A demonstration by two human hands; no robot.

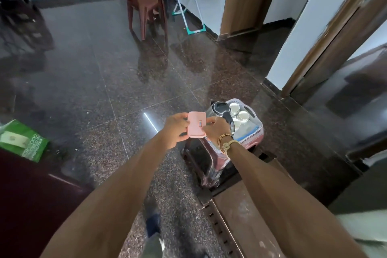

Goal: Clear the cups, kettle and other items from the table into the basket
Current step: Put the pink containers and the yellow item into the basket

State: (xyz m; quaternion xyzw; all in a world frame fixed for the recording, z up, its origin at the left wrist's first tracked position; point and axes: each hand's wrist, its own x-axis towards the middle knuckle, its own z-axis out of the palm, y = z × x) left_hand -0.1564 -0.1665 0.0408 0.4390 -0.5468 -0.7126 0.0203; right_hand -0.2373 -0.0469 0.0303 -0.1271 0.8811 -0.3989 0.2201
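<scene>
Head view: my left hand (176, 130) and right hand (217, 130) pinch one rounded pink pouch (196, 124). The plastic basket (259, 125) holds three white cups (243, 115) and one kettle (218, 108).

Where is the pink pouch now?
In the head view, near the centre, the pink pouch is held between the left hand and right hand, just left of the kettle.
</scene>
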